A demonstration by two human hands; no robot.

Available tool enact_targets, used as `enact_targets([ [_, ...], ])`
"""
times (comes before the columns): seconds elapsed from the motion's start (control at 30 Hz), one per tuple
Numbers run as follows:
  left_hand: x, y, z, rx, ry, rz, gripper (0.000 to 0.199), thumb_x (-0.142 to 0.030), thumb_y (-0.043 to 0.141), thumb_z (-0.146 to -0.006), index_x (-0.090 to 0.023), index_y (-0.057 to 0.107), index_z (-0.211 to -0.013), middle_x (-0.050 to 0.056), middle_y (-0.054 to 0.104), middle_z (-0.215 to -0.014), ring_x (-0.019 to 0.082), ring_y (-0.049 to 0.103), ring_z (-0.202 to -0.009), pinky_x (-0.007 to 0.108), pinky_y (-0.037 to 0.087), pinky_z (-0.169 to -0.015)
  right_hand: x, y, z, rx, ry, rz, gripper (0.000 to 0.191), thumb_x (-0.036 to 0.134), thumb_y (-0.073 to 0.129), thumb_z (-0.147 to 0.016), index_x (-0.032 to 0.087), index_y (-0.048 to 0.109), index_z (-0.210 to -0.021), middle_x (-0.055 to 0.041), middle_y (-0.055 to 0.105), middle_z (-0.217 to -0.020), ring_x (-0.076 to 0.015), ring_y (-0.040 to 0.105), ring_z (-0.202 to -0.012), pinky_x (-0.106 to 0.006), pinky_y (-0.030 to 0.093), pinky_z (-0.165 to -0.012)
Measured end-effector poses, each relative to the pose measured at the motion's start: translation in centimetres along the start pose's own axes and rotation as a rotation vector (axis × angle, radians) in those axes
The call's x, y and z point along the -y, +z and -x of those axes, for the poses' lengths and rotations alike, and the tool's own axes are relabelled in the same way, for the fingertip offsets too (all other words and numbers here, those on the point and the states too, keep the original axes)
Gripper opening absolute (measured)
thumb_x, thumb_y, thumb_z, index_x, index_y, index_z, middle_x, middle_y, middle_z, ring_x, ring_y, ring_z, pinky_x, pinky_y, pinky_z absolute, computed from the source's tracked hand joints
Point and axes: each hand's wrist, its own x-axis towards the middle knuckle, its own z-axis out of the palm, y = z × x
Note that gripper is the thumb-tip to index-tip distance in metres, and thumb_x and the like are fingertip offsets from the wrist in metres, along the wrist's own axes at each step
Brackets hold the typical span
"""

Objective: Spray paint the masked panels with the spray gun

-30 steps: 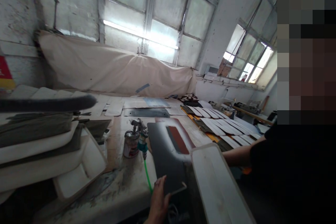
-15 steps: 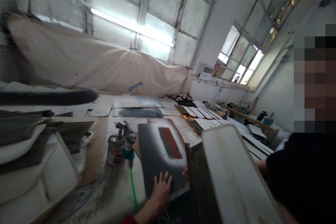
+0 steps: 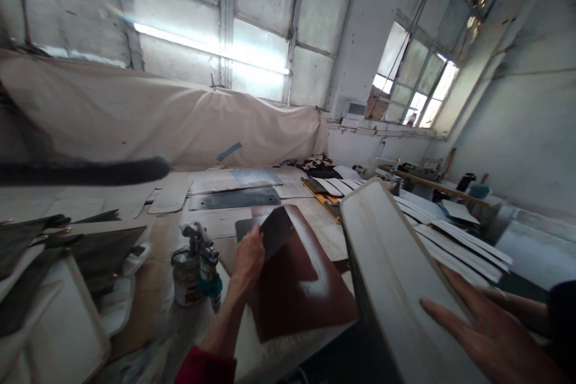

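Observation:
My left hand (image 3: 249, 255) is closed on the edge of a dark grey sheet (image 3: 279, 233), which is tilted up over a reddish-brown board (image 3: 292, 294). White spray marks show on the board's right side. My right hand (image 3: 490, 330) grips a long whitish panel (image 3: 396, 276) with rounded corners, its thumb on the face and its fingers at the far edge. The panel stands at a slant to the right of the board, dark material behind it. Left of the board stands a spray gun (image 3: 204, 258) with a metal can (image 3: 186, 279).
A co-worker's forearm (image 3: 517, 306) with a dark sleeve comes in at the right. Whitish and dark olive pieces (image 3: 58, 300) are piled at the left. White strips (image 3: 463, 249) lie at the right. A beige cloth (image 3: 171, 120) hangs behind the table; a blurred dark bar (image 3: 81, 171) crosses the left.
My left hand lay flat on the grey sheet; now it has gripped and lifted it, baring the brown board. My right hand has come into view on the panel. The co-worker has mostly left the view.

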Motion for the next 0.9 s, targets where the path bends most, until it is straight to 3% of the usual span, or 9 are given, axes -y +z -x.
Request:
enact_targets([
  [0.1, -1.5, -2.7, -4.1, -0.076, -0.004, -0.080, 0.029, -0.017, 0.028, -0.089, -0.013, 0.051, -0.108, 0.014, 0.066, -0.095, 0.021, 0.062, -0.090, 0.028, 0.041, -0.071, 1.0, 2.3, -2.5, 0.091, -0.057, -0.178, 0.070, 0.054, 0.056, -0.069, 0.019, 0.048, -0.129, -0.0096, 0.055, -0.128, -0.0275, 0.052, -0.117, -0.036, 0.046, -0.095],
  [0.17, -2.7, -4.2, -7.4, -0.113, -0.012, -0.143, 0.028, -0.017, 0.032, -0.088, -0.013, 0.053, -0.107, 0.014, 0.066, -0.097, 0.020, 0.062, -0.090, 0.028, 0.042, -0.073, 1.3, 3.9, -4.7, 0.201, -0.082, -0.321, 0.070, 0.054, 0.059, -0.069, 0.019, 0.049, -0.129, -0.0087, 0.050, -0.134, -0.0268, 0.043, -0.126, -0.036, 0.039, -0.103],
  [0.33, -5.8, -8.0, -15.7, -0.207, -0.044, -0.309, 0.026, -0.017, 0.037, -0.086, -0.011, 0.056, -0.101, 0.015, 0.065, -0.099, 0.021, 0.061, -0.092, 0.027, 0.043, -0.075, 0.6, 7.9, -11.1, 0.627, -0.066, -0.732, 0.063, 0.050, 0.064, -0.069, 0.022, 0.053, -0.124, -0.0100, 0.060, -0.122, -0.0278, 0.061, -0.103, -0.038, 0.051, -0.085],
  [0.43, -7.4, -10.6, -19.4, -0.271, -0.072, -0.402, 0.026, -0.019, 0.038, -0.085, -0.010, 0.055, -0.102, 0.016, 0.064, -0.098, 0.022, 0.061, -0.091, 0.027, 0.042, -0.072, -0.5, 12.9, -14.4, 0.729, 0.027, -1.021, 0.066, 0.050, 0.068, -0.065, 0.020, 0.054, -0.122, -0.0103, 0.068, -0.107, -0.0275, 0.065, -0.092, -0.039, 0.052, -0.079],
  [0.57, -8.9, -12.8, -21.9, -0.335, -0.077, -0.527, 0.029, -0.021, 0.037, -0.085, -0.006, 0.052, -0.105, 0.018, 0.063, -0.095, 0.023, 0.060, -0.087, 0.028, 0.041, -0.070, -2.2, 22.4, -17.8, 0.868, -0.015, -1.261, 0.067, 0.050, 0.068, -0.066, 0.020, 0.052, -0.124, -0.0095, 0.067, -0.106, -0.0271, 0.063, -0.096, -0.039, 0.050, -0.083],
  [0.63, -9.4, -12.8, -22.4, -0.348, -0.058, -0.584, 0.030, -0.021, 0.035, -0.085, -0.004, 0.051, -0.105, 0.017, 0.063, -0.092, 0.022, 0.059, -0.084, 0.027, 0.040, -0.070, -3.3, 27.1, -19.1, 0.869, -0.104, -1.285, 0.062, 0.049, 0.066, -0.068, 0.020, 0.054, -0.122, -0.0090, 0.065, -0.112, -0.0267, 0.060, -0.102, -0.038, 0.047, -0.087],
  [0.73, -9.5, -11.9, -22.7, -0.357, -0.052, -0.653, 0.029, -0.019, 0.035, -0.085, -0.002, 0.051, -0.102, 0.014, 0.062, -0.087, 0.018, 0.057, -0.079, 0.025, 0.039, -0.069, -5.4, 32.3, -20.7, 0.747, -0.119, -1.214, 0.057, 0.048, 0.064, -0.070, 0.019, 0.057, -0.119, -0.0098, 0.061, -0.119, -0.0272, 0.056, -0.108, -0.038, 0.044, -0.092],
  [0.8, -9.4, -11.4, -22.8, -0.362, -0.063, -0.682, 0.030, -0.020, 0.036, -0.085, -0.002, 0.051, -0.104, 0.011, 0.061, -0.084, 0.017, 0.056, -0.076, 0.024, 0.039, -0.070, -6.8, 34.2, -21.4, 0.705, -0.092, -1.160, 0.054, 0.049, 0.061, -0.072, 0.017, 0.058, -0.116, -0.0110, 0.062, -0.117, -0.0280, 0.056, -0.108, -0.040, 0.044, -0.093],
  [0.9, -9.4, -11.2, -22.9, -0.376, -0.090, -0.710, 0.033, -0.022, 0.037, -0.085, -0.003, 0.048, -0.110, 0.008, 0.060, -0.082, 0.015, 0.056, -0.074, 0.024, 0.040, -0.072, -8.0, 35.3, -21.8, 0.684, -0.074, -1.120, 0.049, 0.051, 0.056, -0.075, 0.017, 0.062, -0.110, -0.0108, 0.066, -0.110, -0.0275, 0.058, -0.105, -0.039, 0.046, -0.091],
])
